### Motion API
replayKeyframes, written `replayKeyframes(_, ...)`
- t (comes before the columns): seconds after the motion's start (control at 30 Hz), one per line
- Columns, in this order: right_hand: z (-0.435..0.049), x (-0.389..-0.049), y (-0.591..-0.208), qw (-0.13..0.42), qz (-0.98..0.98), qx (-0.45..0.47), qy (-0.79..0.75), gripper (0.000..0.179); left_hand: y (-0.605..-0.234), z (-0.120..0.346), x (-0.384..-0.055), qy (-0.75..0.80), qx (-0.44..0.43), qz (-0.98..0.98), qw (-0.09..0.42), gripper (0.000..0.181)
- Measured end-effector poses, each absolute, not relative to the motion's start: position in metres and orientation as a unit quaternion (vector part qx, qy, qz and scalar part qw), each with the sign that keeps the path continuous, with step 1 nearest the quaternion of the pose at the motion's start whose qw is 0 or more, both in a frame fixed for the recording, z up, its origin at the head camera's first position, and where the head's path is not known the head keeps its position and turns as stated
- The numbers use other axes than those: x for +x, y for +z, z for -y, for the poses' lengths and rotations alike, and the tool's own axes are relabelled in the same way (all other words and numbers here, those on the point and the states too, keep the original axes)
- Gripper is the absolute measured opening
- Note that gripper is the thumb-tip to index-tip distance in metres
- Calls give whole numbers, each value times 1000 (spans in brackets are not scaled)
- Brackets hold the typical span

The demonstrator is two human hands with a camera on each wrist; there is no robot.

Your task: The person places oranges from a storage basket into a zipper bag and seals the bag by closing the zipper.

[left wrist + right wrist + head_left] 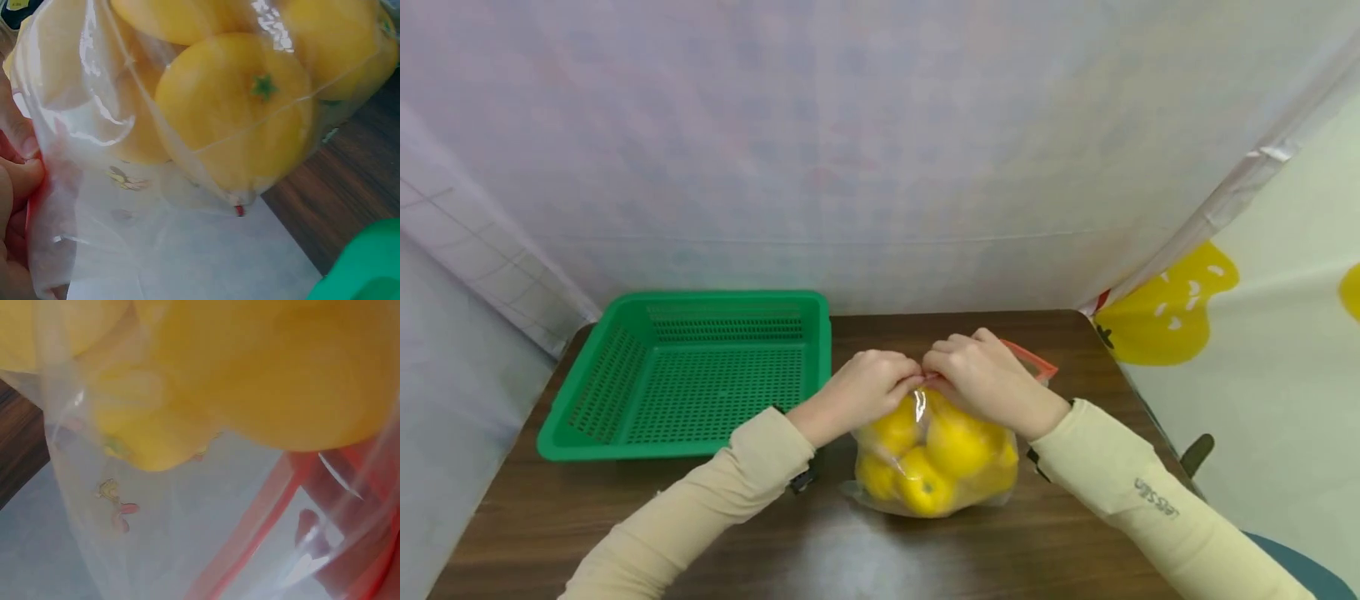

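Note:
A clear plastic bag [880,498] with a red strip along its mouth [1030,358] holds several round yellow fruits [958,442]. In the left wrist view, one fruit [234,112] shows a small green star-shaped stem end. My left hand [868,387] pinches the bag's top edge between thumb and fingers. Beside it, close to touching, my right hand [981,375] grips the same edge, its fingers bent over the top. Through the film in the right wrist view, part of a hand [331,519] shows behind the red strip [250,540].
A green perforated plastic basket [685,452] stands left of the bag, with nothing in it. Both rest on a dark wood-grain table [1067,533]. A pale curtain [850,167] hangs behind the table's back edge, and a white cloth with yellow prints [1262,400] hangs at right.

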State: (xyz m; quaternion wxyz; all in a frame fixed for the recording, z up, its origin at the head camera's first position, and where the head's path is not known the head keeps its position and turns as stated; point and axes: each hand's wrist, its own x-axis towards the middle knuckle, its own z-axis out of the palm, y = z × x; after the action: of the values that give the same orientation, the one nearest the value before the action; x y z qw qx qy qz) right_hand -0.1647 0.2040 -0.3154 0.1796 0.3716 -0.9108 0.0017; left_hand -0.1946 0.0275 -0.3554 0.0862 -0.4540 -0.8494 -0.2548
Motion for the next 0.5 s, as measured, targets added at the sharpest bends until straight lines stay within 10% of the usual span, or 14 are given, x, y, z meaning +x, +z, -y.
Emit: replayKeyframes(0.5,-224,-160,-318,192,899,390,-56,3,-347,-30,-190,-197,-466,854,122,18)
